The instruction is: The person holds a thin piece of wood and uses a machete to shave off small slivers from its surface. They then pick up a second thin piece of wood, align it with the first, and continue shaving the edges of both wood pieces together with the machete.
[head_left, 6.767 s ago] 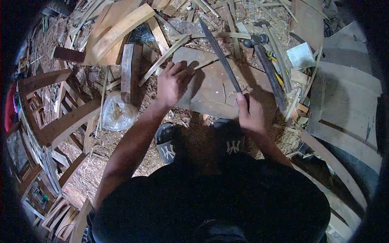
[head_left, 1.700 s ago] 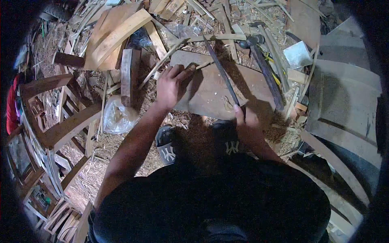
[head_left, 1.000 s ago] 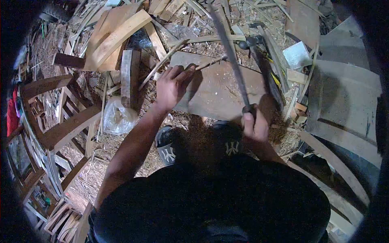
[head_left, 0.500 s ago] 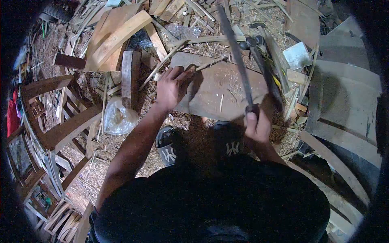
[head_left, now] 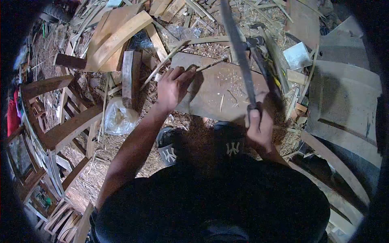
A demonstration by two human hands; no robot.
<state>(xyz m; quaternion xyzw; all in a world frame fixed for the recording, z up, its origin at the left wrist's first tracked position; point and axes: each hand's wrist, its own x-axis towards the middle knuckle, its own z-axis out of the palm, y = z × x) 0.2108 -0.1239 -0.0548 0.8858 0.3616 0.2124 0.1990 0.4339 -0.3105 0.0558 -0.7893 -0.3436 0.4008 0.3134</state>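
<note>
My right hand [head_left: 260, 128] is closed around the handle of a machete [head_left: 240, 52], a long dark blade that points up and away over the right part of a wooden board [head_left: 210, 95]. At the board's left side, my left hand [head_left: 175, 87] is closed on a thin wooden stick [head_left: 211, 64]. The stick sticks out to the right of my fingers, above the board's far edge; its other end is hidden in my hand. Small wood slivers [head_left: 221, 103] lie on the board. The machete and the stick are apart.
A hammer [head_left: 258, 54] lies right of the board. Wood blocks [head_left: 130, 79], planks [head_left: 121, 38] and shavings cover the ground. A clear plastic bag [head_left: 119, 117] is at left, near curved wooden frames [head_left: 73, 125]. Large panels [head_left: 344, 97] stand at right. My sandalled feet [head_left: 167, 150] are close to the board.
The machete has shifted slightly to the right and toward me, its tip now at the top edge of the view. My left hand and the stick have hardly moved.
</note>
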